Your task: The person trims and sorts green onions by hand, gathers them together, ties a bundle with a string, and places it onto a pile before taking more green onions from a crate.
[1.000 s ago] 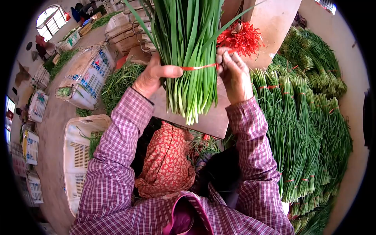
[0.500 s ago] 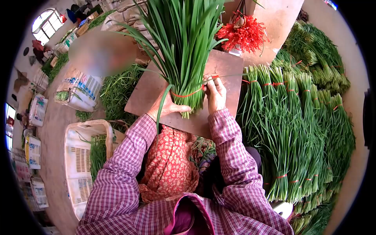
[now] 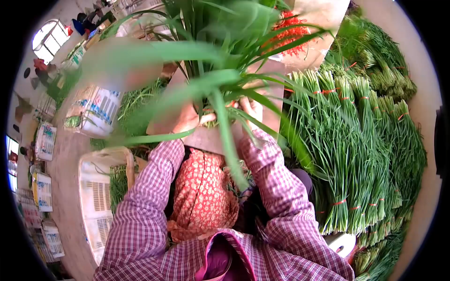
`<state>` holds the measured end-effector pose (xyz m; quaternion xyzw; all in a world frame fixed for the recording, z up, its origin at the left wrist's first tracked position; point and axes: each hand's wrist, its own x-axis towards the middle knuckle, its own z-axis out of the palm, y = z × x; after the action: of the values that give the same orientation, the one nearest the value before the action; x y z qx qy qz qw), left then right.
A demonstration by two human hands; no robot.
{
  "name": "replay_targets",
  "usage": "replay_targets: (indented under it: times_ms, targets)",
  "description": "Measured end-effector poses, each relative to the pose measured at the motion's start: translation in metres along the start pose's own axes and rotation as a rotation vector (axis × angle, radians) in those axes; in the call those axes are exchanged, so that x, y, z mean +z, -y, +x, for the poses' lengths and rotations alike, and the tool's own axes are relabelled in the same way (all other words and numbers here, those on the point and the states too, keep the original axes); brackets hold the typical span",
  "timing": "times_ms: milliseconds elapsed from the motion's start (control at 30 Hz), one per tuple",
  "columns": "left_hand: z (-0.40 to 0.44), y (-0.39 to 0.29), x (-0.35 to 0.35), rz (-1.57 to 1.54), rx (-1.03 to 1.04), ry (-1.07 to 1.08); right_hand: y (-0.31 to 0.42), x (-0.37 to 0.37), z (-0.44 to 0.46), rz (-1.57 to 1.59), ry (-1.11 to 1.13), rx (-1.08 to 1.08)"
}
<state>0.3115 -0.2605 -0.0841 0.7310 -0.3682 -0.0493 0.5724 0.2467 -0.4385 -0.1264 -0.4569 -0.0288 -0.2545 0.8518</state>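
A bunch of long green leafy stalks [image 3: 206, 61] stands over a brown board [image 3: 211, 139], its leaf tips hanging blurred toward the camera. My left hand [image 3: 188, 118] is closed round the lower left of the bunch, thumb across its base. At the right side of the base is my right hand [image 3: 251, 108], its fingers closed and partly hidden behind leaves. A bit of red band shows near the right fingers, but whether they pinch it is hidden.
Tied green bunches [image 3: 347, 150] are piled on the right. Red ties [image 3: 291, 33] hang beyond the board. A white crate [image 3: 96, 187] stands at the left, near loose greens [image 3: 140, 100]. Red patterned cloth [image 3: 201, 192] covers my lap.
The bunch has come down from its raised position to the board, and its leaves now droop toward me. Both hands have lowered with it, staying at its base.
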Motion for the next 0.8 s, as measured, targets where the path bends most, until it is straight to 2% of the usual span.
replay_targets:
  times_ms: [33,67,100,133,200,233,267,333,367,400,467,567,600,667,700,767,800]
  targets:
    - [0.008,0.005,-0.002,-0.05,-0.072,0.001,-0.015,-0.01,0.013,-0.18,-0.03,0.011]
    - [0.007,-0.01,-0.003,-0.092,-0.185,0.017,0.004,0.013,0.005,-0.359,-0.065,0.058]
    - [0.006,-0.026,-0.004,-0.132,-0.299,0.029,0.035,0.028,-0.006,-0.015,-0.116,0.028]
    - [0.014,-0.024,-0.009,-0.025,-0.11,0.018,0.036,0.03,-0.002,0.059,-0.159,0.092]
    - [0.029,-0.033,-0.024,0.04,-0.007,0.054,0.039,0.033,0.003,0.161,-0.133,0.093]
    - [0.034,-0.069,-0.031,0.021,-0.162,0.186,0.045,0.038,0.0,0.278,-0.103,0.075]
    - [0.043,-0.072,-0.044,-0.01,-0.225,0.303,0.056,0.046,-0.006,0.34,-0.09,0.065]
    - [0.052,-0.11,-0.05,0.0,-0.167,0.406,0.068,0.058,-0.019,0.452,-0.118,0.024]
    - [0.058,-0.112,-0.053,-0.157,-0.174,0.515,0.073,0.063,-0.029,0.452,-0.119,0.03]
    - [0.065,-0.121,-0.056,-0.169,-0.249,0.645,0.078,0.066,-0.039,0.477,-0.16,0.022]
    - [0.072,-0.129,-0.054,0.007,-0.392,0.787,0.071,0.061,-0.059,0.531,-0.177,-0.04]
    - [0.079,-0.068,-0.041,-0.052,-0.523,0.967,0.039,0.041,-0.085,0.367,-0.316,0.003]
    - [0.075,-0.053,-0.037,-0.015,-0.506,0.923,0.034,0.036,-0.091,0.283,-0.392,0.068]
    - [0.068,-0.016,-0.045,-0.126,-0.517,0.869,0.023,0.024,-0.091,0.109,-0.335,0.049]
    - [0.065,-0.018,-0.049,-0.128,-0.519,0.869,0.028,0.023,-0.087,0.108,-0.337,0.052]
    - [0.054,-0.034,-0.06,-0.122,-0.49,0.715,0.047,0.028,-0.075,-0.303,-0.183,0.071]
    - [0.053,-0.043,-0.065,-0.122,-0.493,0.71,0.053,0.03,-0.07,-0.302,-0.179,0.074]
